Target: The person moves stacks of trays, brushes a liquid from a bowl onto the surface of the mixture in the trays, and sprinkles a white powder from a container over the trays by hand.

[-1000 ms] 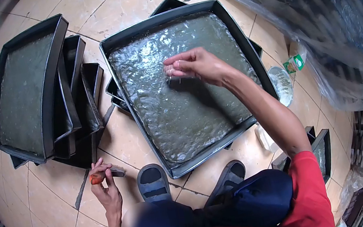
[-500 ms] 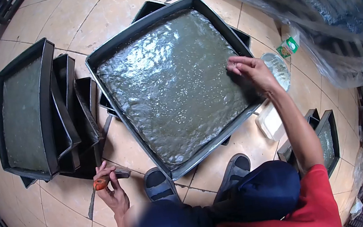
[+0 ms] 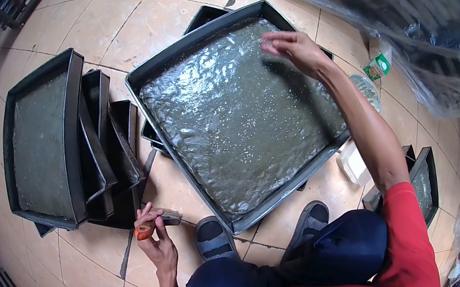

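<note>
A large dark square tray (image 3: 139, 101) filled with a glossy dark green mass (image 3: 219, 114) lies in front of my feet, with pale seeds scattered over its middle. Above the upper right part of that surface is my right hand (image 3: 287, 50), its fingertips pinched together; whatever they hold is too small to make out. My left hand (image 3: 156, 242), left of my foot, is closed round the orange handle of a flat scraper (image 3: 169, 217) whose blade points right, near the tray's lower left side.
A stack of similar trays (image 3: 73, 146) stands at the left. To the right are a round bowl (image 3: 366, 92), a green packet (image 3: 377, 67), a white container (image 3: 354, 164) and smaller trays (image 3: 428, 185). Clear plastic sheeting (image 3: 367, 15) covers the upper right.
My right hand has moved up and slightly left, from the tray's right edge to over its upper right part. The whole view has shifted slightly. My left hand still holds the scraper.
</note>
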The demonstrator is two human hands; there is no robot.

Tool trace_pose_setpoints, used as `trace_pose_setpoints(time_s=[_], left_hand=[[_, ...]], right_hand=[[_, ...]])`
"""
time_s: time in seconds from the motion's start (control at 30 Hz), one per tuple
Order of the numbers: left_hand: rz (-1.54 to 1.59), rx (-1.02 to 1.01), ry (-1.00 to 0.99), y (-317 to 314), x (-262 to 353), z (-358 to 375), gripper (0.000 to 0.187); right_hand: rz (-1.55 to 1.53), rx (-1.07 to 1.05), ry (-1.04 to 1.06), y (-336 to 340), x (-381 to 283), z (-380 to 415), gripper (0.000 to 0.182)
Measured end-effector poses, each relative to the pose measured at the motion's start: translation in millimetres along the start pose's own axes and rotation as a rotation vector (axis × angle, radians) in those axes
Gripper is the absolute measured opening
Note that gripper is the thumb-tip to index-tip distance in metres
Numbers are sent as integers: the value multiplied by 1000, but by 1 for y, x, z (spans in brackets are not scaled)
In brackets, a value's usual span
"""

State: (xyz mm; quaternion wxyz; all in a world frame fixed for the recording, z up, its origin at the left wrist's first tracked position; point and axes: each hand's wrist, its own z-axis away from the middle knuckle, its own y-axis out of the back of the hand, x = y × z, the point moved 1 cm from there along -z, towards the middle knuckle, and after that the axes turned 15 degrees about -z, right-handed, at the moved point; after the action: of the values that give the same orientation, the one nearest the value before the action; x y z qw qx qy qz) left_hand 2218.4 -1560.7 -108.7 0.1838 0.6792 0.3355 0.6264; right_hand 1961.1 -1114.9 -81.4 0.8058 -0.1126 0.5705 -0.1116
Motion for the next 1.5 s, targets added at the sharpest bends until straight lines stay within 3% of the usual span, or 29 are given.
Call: trace_pose_setpoints(time_s=[0.27, 0.37, 0.5, 0.57, 0.63, 0.7, 0.77, 0.87, 0.93, 1.03, 1.1, 1.2, 1.3, 1.33, 1.43, 1.47, 1.5], left_hand=[[-4, -22, 66, 13, -26, 10, 8], [-41, -22, 87, 17, -34, 15, 8], [-24, -23, 76, 16, -25, 11, 7], [5, 17, 64, 15, -15, 9, 6], [34, 26, 44, 13, -11, 10, 6], [30, 36, 55, 11, -4, 12, 8], [56, 43, 42, 7, -5, 14, 8], [93, 43, 53, 3, -6, 16, 8], [92, 29, 40, 2, -10, 18, 9], [94, 39, 35, 3, -9, 20, 6], [99, 37, -11, 5, -8, 20, 5], [125, 50, -51, 4, -1, 20, 7], [118, 89, -100, 2, 16, 17, 9], [65, 91, -126, 6, 19, 17, 10], [-9, 118, -189, 18, 21, 2, 14], [-13, 121, -204, 22, 23, -1, 15], [-30, 108, -203, 25, 40, -6, 16]], right_hand=[[103, 136, -91, -5, 0, 104, 29], [250, -34, -251, -17, 10, 106, 29], [275, 1, 107, -52, 19, 44, 29], [497, -113, 131, -77, 21, 7, 29], [487, -80, 252, -104, 22, -16, 33], [533, -351, 194, -124, 18, -10, 37], [675, -491, 421, -113, 24, -4, 42], [835, -161, 408, -79, -2, 39, 25], [1156, 26, 420, -43, -22, 76, 31], [1206, 365, 666, 33, -28, 116, 50], [1324, 365, 553, 90, -11, 132, 58], [874, 54, 143, 139, 34, 129, 59], [1003, 70, 238, 149, 43, 128, 57], [735, 23, 10, 135, 25, 138, 59], [311, 45, 17, 105, 3, 181, 70], [90, 124, 59, 95, 2, 201, 87], [12, 117, 56, 97, 5, 216, 91]])
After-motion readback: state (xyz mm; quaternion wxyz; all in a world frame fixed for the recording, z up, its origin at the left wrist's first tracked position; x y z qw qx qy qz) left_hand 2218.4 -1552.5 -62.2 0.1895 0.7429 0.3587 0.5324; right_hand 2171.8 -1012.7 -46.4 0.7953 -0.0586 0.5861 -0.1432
